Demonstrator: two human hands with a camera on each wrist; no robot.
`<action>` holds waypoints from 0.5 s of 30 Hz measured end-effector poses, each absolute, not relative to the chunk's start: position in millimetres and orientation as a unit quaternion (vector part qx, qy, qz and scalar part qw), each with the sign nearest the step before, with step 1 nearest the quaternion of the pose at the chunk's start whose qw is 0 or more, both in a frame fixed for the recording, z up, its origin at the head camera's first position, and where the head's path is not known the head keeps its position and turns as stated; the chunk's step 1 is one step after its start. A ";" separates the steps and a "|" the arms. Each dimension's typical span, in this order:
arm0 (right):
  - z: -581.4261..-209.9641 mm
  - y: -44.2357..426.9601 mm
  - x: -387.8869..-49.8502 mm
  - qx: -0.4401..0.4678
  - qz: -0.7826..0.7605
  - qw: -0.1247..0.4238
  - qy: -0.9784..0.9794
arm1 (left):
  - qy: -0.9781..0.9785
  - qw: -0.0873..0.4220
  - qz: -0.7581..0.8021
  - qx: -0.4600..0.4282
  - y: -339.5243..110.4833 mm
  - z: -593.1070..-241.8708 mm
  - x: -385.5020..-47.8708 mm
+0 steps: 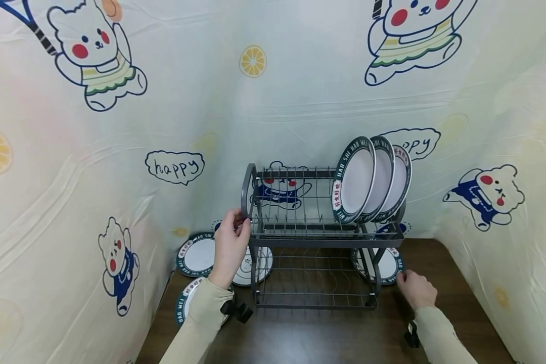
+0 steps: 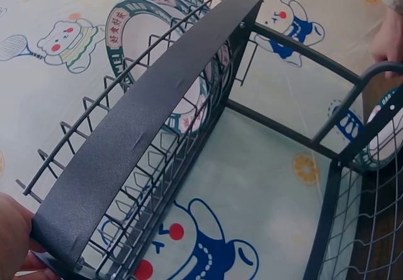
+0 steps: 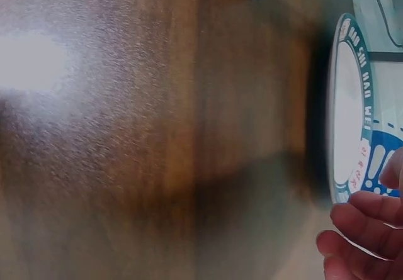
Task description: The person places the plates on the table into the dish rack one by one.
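Your L hand (image 1: pixel 231 247) has thumb & fingers bent round the side frame of the dark metal rack (image 1: pixel 316 242), at its top tier's L end. Your R hand (image 1: pixel 417 289) is loosely bent, thumb apart from the fingers, w/ fingertips right at the rim of the R plate (image 1: pixel 391 263) — can't tell if they touch it. That plate is behind the rack's lower R side, on the brown table (image 1: pixel 318 336). Top tier, R end: three upright plates (image 1: pixel 355 177), tilted & overlapping. On your L, two green-rimmed plates (image 1: pixel 199 254) sit nr the table edge — the closer one partly under your sleeve (image 1: pixel 195 323) — plus a white plate (image 1: pixel 263 265) by the rack's L leg. Printed cloth (image 1: pixel 209 101) hangs behind.
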State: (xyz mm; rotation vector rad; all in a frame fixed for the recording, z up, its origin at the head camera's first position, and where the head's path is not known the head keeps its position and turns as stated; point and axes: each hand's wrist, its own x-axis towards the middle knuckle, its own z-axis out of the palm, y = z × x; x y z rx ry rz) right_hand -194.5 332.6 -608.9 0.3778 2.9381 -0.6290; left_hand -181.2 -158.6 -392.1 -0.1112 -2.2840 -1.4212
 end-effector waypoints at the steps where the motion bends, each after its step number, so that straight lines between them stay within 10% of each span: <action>1: -610.3 332.5 -194.3 0.126 -0.208 0.059 0.968 | -0.827 0.223 -0.514 -0.040 -158.4 -392.2 -181.4; 15: -636.1 332.7 -190.1 0.121 -0.228 0.054 0.965 | -0.823 0.221 -0.521 -0.041 -159.0 -393.4 -181.6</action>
